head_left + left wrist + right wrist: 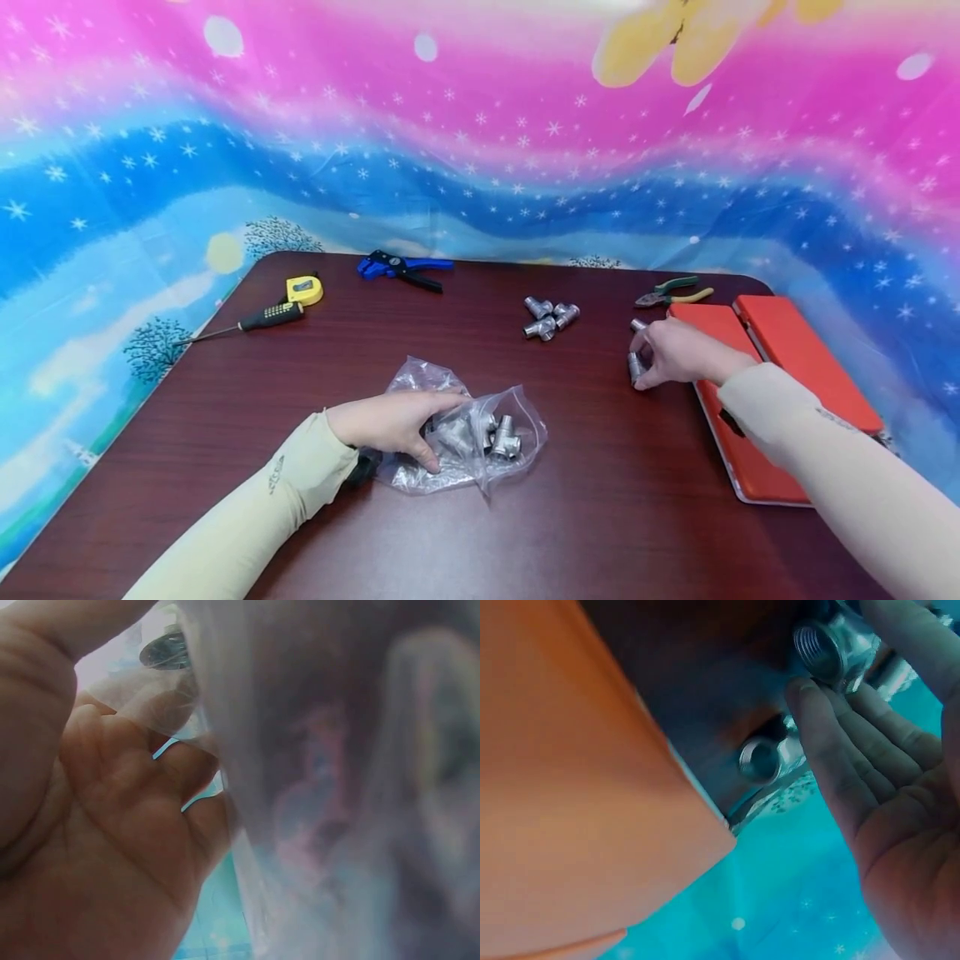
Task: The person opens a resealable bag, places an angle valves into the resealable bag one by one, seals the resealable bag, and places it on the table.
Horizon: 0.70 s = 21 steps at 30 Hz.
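My left hand (431,427) grips a crumpled clear plastic bag (480,437) near the table's front middle, with several silver threaded pipe fittings (504,435) inside. In the left wrist view the bag film (337,787) lies against the palm of the left hand (112,825), and one fitting (165,651) shows through it. My right hand (643,363) reaches to the right and pinches a silver fitting (635,367) that stands on the table. In the right wrist view the fingers of the right hand (885,772) curl round that fitting (832,649). A second fitting (769,757) lies just beyond it.
A cluster of fittings (550,317) lies mid-table. Two red cases (780,367) lie along the right edge, with green-handled pliers (671,292) behind them. At the back left are blue wire strippers (401,268), a yellow tape measure (304,289) and a screwdriver (255,320).
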Each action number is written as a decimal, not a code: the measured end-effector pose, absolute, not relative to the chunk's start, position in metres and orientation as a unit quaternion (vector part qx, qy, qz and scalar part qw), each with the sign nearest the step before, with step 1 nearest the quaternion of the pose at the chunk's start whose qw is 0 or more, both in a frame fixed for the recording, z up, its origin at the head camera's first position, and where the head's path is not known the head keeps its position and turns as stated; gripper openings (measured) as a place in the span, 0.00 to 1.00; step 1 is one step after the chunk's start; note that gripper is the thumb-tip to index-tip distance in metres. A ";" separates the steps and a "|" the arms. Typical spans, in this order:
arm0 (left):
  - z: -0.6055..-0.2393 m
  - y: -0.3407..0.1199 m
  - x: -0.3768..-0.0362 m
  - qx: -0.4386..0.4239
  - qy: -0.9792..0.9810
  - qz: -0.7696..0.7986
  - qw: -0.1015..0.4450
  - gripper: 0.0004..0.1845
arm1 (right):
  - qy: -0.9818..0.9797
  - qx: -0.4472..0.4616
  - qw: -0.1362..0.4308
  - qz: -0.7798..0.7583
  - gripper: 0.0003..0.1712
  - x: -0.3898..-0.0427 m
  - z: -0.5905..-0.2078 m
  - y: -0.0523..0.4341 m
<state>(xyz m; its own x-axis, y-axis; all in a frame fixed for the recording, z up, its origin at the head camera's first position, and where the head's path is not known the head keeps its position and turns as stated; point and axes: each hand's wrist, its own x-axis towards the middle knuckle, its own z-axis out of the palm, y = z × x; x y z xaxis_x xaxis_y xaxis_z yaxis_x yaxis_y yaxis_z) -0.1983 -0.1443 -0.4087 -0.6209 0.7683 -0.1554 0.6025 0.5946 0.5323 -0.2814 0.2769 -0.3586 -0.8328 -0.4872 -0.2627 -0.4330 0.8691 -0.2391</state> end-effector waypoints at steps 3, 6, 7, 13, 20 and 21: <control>-0.408 -0.143 -0.198 0.391 0.874 0.218 0.190 0.48 | 0.952 -0.242 0.135 -0.127 0.32 -0.264 -0.356 0.279; -0.407 -0.143 -0.198 0.389 0.874 0.219 0.190 0.48 | 0.952 -0.236 0.097 -0.170 0.31 -0.245 -0.349 0.276; -0.406 -0.143 -0.198 0.389 0.874 0.220 0.190 0.48 | 0.951 -0.233 0.083 -0.186 0.32 -0.238 -0.347 0.273; -0.404 -0.143 -0.197 0.389 0.873 0.223 0.190 0.48 | 0.937 -0.191 0.021 -0.292 0.34 -0.201 -0.341 0.251; -0.407 -0.143 -0.198 0.389 0.874 0.220 0.190 0.49 | 0.916 -0.172 -0.002 -0.362 0.31 -0.169 -0.352 0.208; -0.407 -0.143 -0.198 0.387 0.874 0.221 0.191 0.49 | 0.913 -0.174 -0.004 -0.369 0.30 -0.167 -0.355 0.202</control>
